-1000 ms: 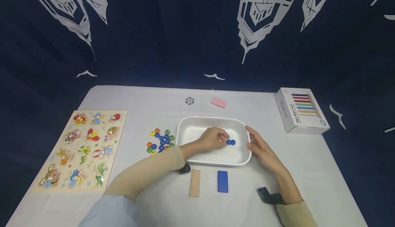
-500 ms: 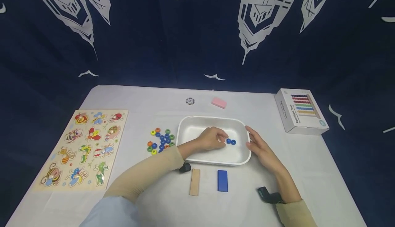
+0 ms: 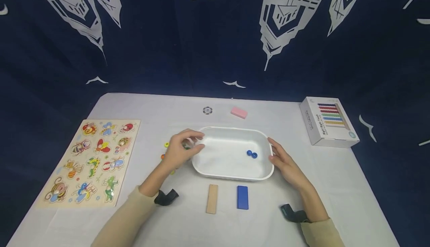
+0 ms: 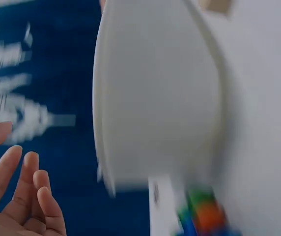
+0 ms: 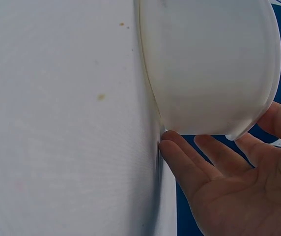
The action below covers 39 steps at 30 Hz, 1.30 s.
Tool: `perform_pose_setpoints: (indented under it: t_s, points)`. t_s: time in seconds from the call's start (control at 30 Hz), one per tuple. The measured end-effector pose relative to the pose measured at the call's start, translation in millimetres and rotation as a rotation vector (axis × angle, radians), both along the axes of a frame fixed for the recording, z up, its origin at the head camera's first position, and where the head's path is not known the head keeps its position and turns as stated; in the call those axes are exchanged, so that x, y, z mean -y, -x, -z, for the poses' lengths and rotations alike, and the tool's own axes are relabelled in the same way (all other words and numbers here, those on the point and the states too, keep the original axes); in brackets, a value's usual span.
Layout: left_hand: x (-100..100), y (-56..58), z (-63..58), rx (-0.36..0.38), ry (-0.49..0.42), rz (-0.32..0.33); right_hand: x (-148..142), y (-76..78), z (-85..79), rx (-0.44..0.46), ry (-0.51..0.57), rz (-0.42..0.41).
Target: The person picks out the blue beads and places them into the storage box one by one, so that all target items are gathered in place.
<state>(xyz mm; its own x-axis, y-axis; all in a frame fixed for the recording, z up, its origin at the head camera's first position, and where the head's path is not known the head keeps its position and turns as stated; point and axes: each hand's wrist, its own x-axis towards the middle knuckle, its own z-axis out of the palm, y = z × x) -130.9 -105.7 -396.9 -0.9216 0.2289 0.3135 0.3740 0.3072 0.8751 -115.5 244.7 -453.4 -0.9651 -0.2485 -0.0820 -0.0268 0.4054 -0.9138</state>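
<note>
My left hand (image 3: 179,150) is over the loose colored beads (image 3: 162,156) at the left end of the white tray (image 3: 221,178), thumb and fingers apart with nothing seen between them. It hides most of the beads; in the left wrist view blurred orange, green and blue beads (image 4: 209,216) show below the tray. Two blue beads (image 3: 254,155) lie touching inside the tray, toward its right. At the tray's right end, my right hand (image 3: 285,166) rests its fingertips against the outer wall, fingers only slightly bent, as the right wrist view also shows.
A wooden block (image 3: 212,199) and a blue block (image 3: 242,197) lie in front of the tray. Behind it are a pink block (image 3: 239,112) and a round chip (image 3: 207,110). An insect puzzle board (image 3: 80,165) lies left, a white box (image 3: 327,122) back right.
My left hand has left the inside of the tray beside the two blue beads and moved left to the bead pile, its fingers spreading. My right hand stays at the tray's end.
</note>
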Motion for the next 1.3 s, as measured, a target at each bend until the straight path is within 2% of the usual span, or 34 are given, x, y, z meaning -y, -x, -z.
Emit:
perform_pose_setpoints:
  t_s: [0.07, 0.13, 0.27, 0.4, 0.6, 0.77, 0.87, 1.03, 1.3]
  points:
    - [26.7, 0.3, 15.0, -0.015, -0.027, -0.081, -0.7, -0.4, -0.6, 0.003, -0.011, 0.007]
    - [48.3, -3.0, 24.9, -0.018, -0.067, -0.142, -0.9, -0.6, -0.8, 0.001, -0.022, 0.012]
    - [76.1, -9.3, 45.3, -0.006, -0.08, -0.227, -0.6, -0.2, -0.2, -0.005, -0.028, 0.013]
    - [88.2, -13.8, 59.6, 0.05, -0.062, -0.278, 0.0, 0.5, -0.9, 0.005, -0.018, 0.011]
    - [96.7, -14.8, 72.4, 0.147, -0.036, -0.3, 0.3, 0.3, -1.3, 0.014, -0.015, 0.014]
    - [102.3, -13.4, 87.2, 0.206, 0.117, -0.291, 0.1, 0.4, 0.5, 0.011, -0.022, 0.012]
    - [101.9, -12.8, 91.2, 0.219, 0.189, -0.274, -0.5, 0.3, 0.8, 0.012, -0.013, 0.011]
    - [99.6, -12.5, 90.7, 0.195, 0.263, -0.258, -0.9, -0.2, -0.3, 0.018, 0.006, 0.009]
    - [95.6, -11.4, 86.4, 0.167, 0.313, -0.283, -1.2, -0.6, -1.0, 0.024, 0.021, 0.006]
